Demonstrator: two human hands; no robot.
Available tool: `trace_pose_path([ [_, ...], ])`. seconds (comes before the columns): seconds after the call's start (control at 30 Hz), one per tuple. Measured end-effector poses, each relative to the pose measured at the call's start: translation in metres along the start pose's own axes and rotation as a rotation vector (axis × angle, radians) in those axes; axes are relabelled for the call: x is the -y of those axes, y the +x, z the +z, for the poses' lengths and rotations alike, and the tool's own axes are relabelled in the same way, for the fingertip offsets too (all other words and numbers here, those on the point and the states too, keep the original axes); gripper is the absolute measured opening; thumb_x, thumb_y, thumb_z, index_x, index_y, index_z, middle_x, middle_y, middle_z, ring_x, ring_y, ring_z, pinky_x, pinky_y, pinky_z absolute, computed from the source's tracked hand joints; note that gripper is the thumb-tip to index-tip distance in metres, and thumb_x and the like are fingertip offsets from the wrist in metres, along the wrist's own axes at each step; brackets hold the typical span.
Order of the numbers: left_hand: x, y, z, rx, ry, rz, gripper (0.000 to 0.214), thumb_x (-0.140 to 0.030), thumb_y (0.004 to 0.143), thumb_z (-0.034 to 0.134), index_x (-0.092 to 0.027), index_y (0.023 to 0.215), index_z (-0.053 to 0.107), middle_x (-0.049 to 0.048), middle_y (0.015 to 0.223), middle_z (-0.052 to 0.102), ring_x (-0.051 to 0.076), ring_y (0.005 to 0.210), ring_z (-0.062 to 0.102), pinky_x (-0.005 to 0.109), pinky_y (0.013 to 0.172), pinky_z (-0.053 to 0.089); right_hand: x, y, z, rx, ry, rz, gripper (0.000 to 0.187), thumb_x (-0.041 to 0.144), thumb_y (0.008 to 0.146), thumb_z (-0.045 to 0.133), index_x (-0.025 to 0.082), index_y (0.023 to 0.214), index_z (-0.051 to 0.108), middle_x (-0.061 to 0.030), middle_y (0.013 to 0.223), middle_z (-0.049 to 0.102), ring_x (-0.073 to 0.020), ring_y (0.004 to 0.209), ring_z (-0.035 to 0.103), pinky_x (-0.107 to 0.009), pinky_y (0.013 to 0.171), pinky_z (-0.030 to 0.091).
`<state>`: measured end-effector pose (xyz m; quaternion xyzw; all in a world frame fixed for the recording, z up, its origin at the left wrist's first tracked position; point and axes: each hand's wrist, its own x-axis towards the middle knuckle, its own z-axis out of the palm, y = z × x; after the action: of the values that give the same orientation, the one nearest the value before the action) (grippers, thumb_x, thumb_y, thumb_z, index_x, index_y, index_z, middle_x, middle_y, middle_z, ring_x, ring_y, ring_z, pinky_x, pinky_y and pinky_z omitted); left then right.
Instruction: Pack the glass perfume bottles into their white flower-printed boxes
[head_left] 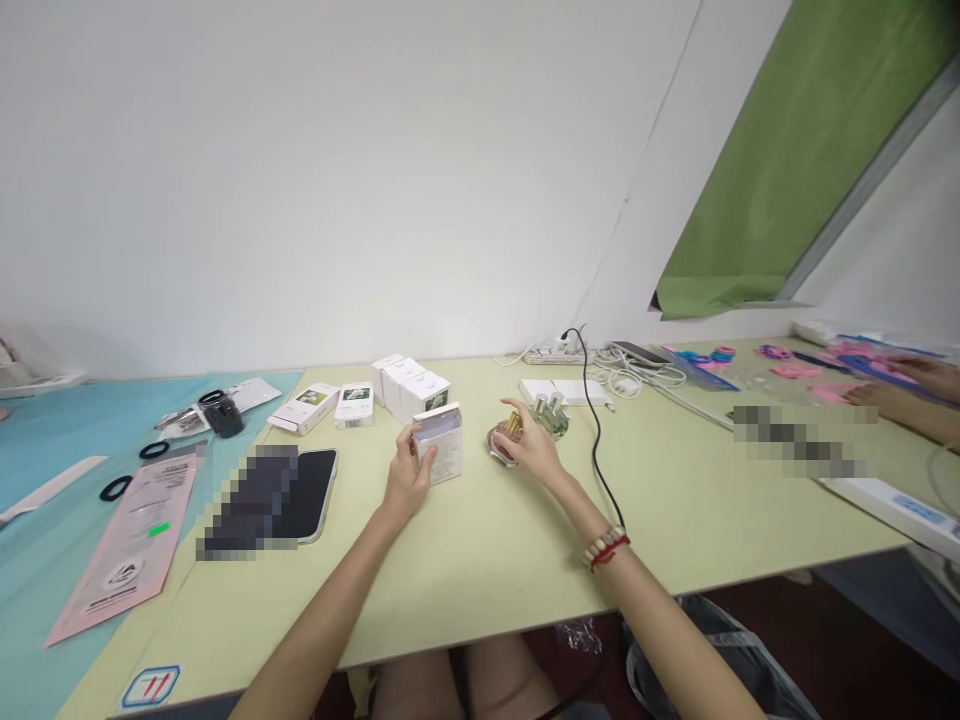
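Note:
My left hand (409,480) grips a small white carton (444,452) between thumb and fingers. The carton stands tilted just over the table, its top open and a pale inside showing. My right hand (534,448) has its fingers curled around the gold top of a pinkish glass bottle, which looks like a perfume bottle (501,445). That bottle rests at the table surface, partly covered by the fingers. Right behind this hand stand greenish glass bottles (553,418) with silvery tops; the hand hides part of them.
Several white boxes (409,385) stand near the wall, with two flat cartons (354,405) to their left. A tablet or phone (315,495) lies at left, beside a pink package (135,540). A black cable (596,440) crosses behind my right arm. Another person's hands (900,395) work at far right.

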<state>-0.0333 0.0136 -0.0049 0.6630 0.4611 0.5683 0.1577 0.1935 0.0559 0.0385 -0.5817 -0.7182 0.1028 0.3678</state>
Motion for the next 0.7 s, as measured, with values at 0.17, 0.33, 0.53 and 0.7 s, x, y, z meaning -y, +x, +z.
trace_pose_path([
  [0.17, 0.003, -0.001, 0.005, -0.072, 0.046, 0.011, 0.040, -0.034, 0.086, 0.043, -0.019, 0.119, 0.025, 0.0065, 0.095, 0.050, 0.015, 0.078, 0.053, 0.030, 0.071, 0.041, 0.007, 0.003, 0.011, -0.142, -0.074, 0.094, 0.048, 0.028, 0.073, 0.048, 0.023, 0.121, 0.044, -0.0031, 0.094, 0.064, -0.0202, 0.079, 0.060, -0.028, 0.065, 0.040],
  [0.33, 0.006, 0.003, 0.012, -0.076, 0.045, 0.018, 0.039, -0.035, 0.086, 0.043, -0.019, 0.118, 0.026, 0.0049, 0.090, 0.050, 0.014, 0.076, 0.052, 0.028, 0.069, 0.041, 0.005, 0.000, 0.009, -0.169, -0.142, 0.150, 0.063, 0.034, 0.069, 0.055, 0.021, 0.128, 0.035, -0.0055, 0.090, 0.063, -0.0222, 0.077, 0.059, -0.028, 0.062, 0.038],
  [0.53, 0.010, 0.010, 0.008, -0.049, -0.017, 0.003, 0.044, -0.035, 0.089, 0.036, -0.019, 0.127, 0.021, 0.0074, 0.099, 0.053, 0.014, 0.083, 0.055, 0.028, 0.075, 0.043, 0.004, 0.000, 0.005, -0.080, -0.032, 0.176, 0.065, 0.037, 0.067, 0.060, 0.022, 0.125, 0.037, -0.0037, 0.084, 0.063, -0.0212, 0.069, 0.059, -0.032, 0.066, 0.043],
  [0.7, 0.003, 0.011, 0.004, -0.033, -0.083, 0.039, 0.048, -0.035, 0.090, 0.036, -0.022, 0.134, 0.023, 0.0109, 0.130, 0.040, 0.019, 0.115, 0.044, 0.033, 0.095, 0.037, 0.051, 0.002, -0.017, 0.483, 0.611, 0.021, 0.062, 0.040, 0.069, 0.062, 0.024, 0.123, 0.034, -0.0059, 0.093, 0.063, -0.0209, 0.076, 0.062, -0.033, 0.066, 0.049],
])
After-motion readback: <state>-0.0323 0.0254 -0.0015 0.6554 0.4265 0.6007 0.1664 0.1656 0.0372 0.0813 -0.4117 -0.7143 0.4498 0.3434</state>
